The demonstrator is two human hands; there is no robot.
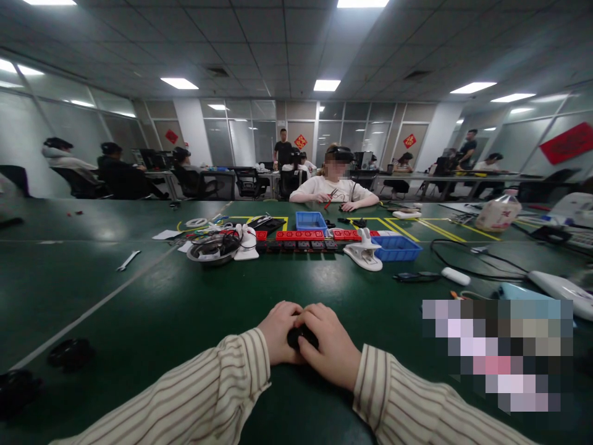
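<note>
Holding one black object (pixel 302 337), two hands (pixel 303 334) (sleeves striped)

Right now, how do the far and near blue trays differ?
The far blue tray sits behind the red strip; the near blue tray sits further right, beside a white clamp. In view, the far blue tray looks smaller, the near blue tray larger and wider. Both are rectangular and open-topped.

Both forearms are covered by long cream sleeves (pixel 217 380), patterned with thin brown-grey stripes. The cloth is creased along the arms, and each sleeve is finished with a cuff (pixel 256 358) at the wrist.
</note>
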